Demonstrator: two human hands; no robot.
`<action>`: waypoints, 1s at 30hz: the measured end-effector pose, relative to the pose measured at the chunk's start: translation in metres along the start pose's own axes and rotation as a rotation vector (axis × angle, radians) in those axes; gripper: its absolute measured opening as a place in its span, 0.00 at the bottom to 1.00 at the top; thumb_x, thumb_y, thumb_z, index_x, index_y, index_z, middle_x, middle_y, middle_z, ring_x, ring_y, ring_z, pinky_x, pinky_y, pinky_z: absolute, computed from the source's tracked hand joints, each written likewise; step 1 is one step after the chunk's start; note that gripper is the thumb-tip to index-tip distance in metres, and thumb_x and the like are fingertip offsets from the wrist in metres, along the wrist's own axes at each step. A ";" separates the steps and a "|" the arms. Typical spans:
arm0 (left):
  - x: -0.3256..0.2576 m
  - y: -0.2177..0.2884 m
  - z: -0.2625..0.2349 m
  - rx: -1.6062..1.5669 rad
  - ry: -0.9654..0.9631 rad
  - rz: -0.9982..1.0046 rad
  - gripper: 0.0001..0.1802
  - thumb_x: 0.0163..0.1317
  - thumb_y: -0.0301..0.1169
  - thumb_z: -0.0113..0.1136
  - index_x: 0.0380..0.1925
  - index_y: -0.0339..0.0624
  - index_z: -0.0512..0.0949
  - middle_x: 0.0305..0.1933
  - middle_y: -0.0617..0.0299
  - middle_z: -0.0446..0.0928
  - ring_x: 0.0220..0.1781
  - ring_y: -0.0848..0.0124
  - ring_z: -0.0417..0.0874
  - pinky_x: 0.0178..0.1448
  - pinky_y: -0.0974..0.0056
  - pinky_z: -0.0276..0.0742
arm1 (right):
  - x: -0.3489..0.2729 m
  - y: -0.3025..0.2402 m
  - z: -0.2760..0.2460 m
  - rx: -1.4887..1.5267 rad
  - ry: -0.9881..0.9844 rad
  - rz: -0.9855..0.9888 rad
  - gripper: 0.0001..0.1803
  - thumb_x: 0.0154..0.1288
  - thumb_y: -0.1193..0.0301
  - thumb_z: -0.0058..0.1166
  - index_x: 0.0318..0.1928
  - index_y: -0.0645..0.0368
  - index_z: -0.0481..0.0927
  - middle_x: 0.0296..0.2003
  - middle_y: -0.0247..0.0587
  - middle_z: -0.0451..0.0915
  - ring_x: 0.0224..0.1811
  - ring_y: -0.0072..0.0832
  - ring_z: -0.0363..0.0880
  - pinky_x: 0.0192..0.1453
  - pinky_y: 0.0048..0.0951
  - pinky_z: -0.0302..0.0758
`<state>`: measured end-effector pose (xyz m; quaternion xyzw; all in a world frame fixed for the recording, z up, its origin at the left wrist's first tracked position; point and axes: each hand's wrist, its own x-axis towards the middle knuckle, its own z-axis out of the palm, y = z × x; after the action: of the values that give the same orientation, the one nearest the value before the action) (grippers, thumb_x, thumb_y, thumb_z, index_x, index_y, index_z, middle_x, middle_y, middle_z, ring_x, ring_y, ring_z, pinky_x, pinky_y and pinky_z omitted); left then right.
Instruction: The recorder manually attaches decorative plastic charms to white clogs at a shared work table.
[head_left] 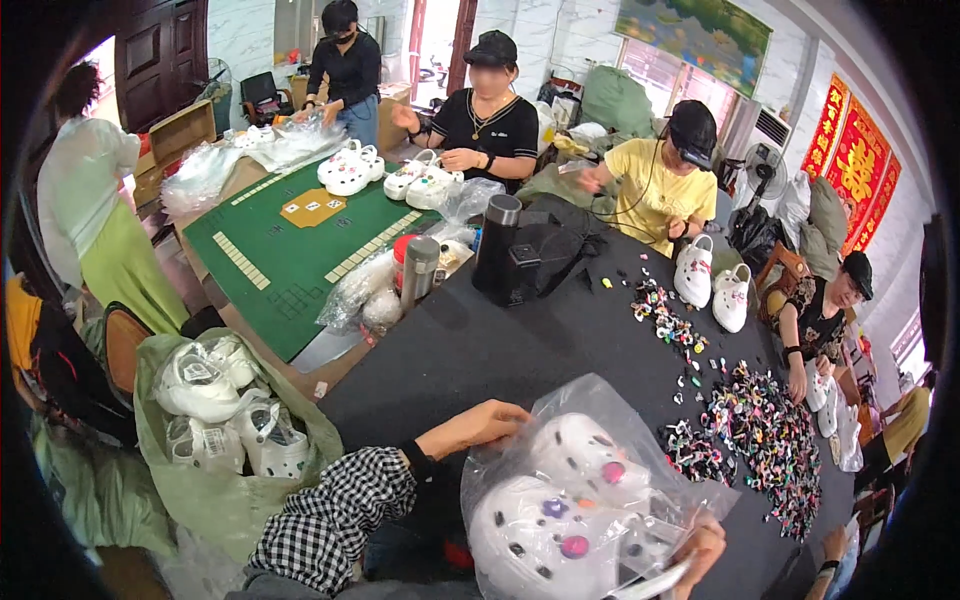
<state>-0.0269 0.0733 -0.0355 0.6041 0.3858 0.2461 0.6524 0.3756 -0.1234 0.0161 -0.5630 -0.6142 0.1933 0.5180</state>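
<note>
Clear plastic bag (590, 480) holding 2 white clogs (560, 520) with coloured charms, at the near edge of the black table (500, 340); left hand (480, 425), checked sleeve behind it, grasping the bag's upper left edge with fingers curled; right hand (700, 550) at the bag's lower right corner, pinching the plastic, partly cut off by the picture's edge. Heap of small coloured charms (760, 440) toward the table's right edge, a thinner trail (665, 320) running back to 2 bare white clogs (712, 282); dark flask (497, 240) and grey flask (420, 268) near the far left corner. Green sack (215, 470) beside the table's left edge, filled with bagged white clogs bearing pale rectangular labels; green mat (290, 250) with cream strips and a tan square on the adjoining table; red hanging banners (855, 165) with gold characters on the right wall; landscape picture (700, 30) above the window.
</note>
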 end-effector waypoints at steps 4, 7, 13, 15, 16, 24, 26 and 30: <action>-0.005 0.007 -0.010 -0.108 0.518 0.135 0.10 0.64 0.25 0.49 0.37 0.35 0.79 0.32 0.67 0.76 0.31 0.79 0.73 0.35 0.71 0.71 | 0.029 0.052 -0.049 0.471 -0.097 -0.754 0.19 0.69 0.62 0.53 0.25 0.62 0.70 0.16 0.40 0.69 0.14 0.24 0.61 0.20 0.32 0.59; -0.027 0.009 -0.040 -0.243 0.807 0.321 0.09 0.62 0.25 0.48 0.34 0.37 0.78 0.33 0.66 0.76 0.33 0.76 0.75 0.38 0.69 0.72 | 0.038 0.067 -0.054 0.663 -0.058 -0.968 0.20 0.74 0.62 0.46 0.27 0.64 0.71 0.18 0.40 0.69 0.18 0.23 0.63 0.25 0.32 0.62; -0.125 0.058 -0.086 -0.682 1.239 0.806 0.13 0.72 0.38 0.46 0.47 0.43 0.73 0.44 0.64 0.76 0.47 0.70 0.76 0.55 0.62 0.71 | 0.026 0.038 -0.028 0.411 0.367 -0.355 0.26 0.74 0.53 0.42 0.23 0.58 0.64 0.19 0.34 0.62 0.19 0.20 0.60 0.24 0.28 0.59; -0.151 0.079 -0.090 -0.414 1.491 0.922 0.15 0.72 0.40 0.47 0.52 0.44 0.70 0.51 0.61 0.75 0.55 0.69 0.72 0.64 0.61 0.65 | 0.020 0.025 -0.017 0.316 0.493 -0.138 0.28 0.74 0.50 0.41 0.21 0.56 0.62 0.19 0.32 0.59 0.19 0.19 0.58 0.24 0.27 0.57; -0.154 0.085 -0.093 -0.341 1.605 0.964 0.16 0.72 0.39 0.47 0.55 0.44 0.69 0.55 0.61 0.73 0.57 0.70 0.71 0.65 0.62 0.63 | 0.015 0.016 -0.014 0.251 0.566 -0.036 0.29 0.74 0.49 0.40 0.21 0.55 0.60 0.19 0.31 0.58 0.20 0.18 0.58 0.24 0.26 0.57; -0.149 0.095 -0.163 0.068 1.581 0.749 0.39 0.69 0.31 0.49 0.76 0.42 0.45 0.80 0.54 0.42 0.80 0.61 0.44 0.79 0.59 0.40 | 0.033 -0.014 0.055 -0.099 0.319 -0.093 0.27 0.77 0.52 0.38 0.26 0.61 0.67 0.21 0.29 0.60 0.24 0.19 0.58 0.29 0.27 0.56; -0.127 0.087 -0.196 0.117 1.561 0.600 0.37 0.69 0.32 0.48 0.75 0.38 0.47 0.80 0.52 0.43 0.81 0.60 0.42 0.80 0.60 0.39 | 0.031 -0.023 0.062 -0.126 0.356 -0.067 0.28 0.77 0.53 0.38 0.24 0.61 0.66 0.22 0.30 0.62 0.25 0.19 0.59 0.30 0.27 0.56; -0.053 0.072 -0.252 0.310 1.394 0.410 0.32 0.71 0.36 0.48 0.71 0.35 0.57 0.77 0.49 0.55 0.79 0.59 0.52 0.79 0.59 0.45 | 0.010 -0.037 0.059 -0.063 0.314 0.124 0.21 0.77 0.59 0.41 0.38 0.68 0.76 0.26 0.33 0.71 0.29 0.22 0.66 0.34 0.27 0.64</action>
<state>-0.2486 0.1933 0.0529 0.4529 0.6202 0.6320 0.1041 0.3084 -0.1053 0.0276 -0.6389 -0.4957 0.1153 0.5769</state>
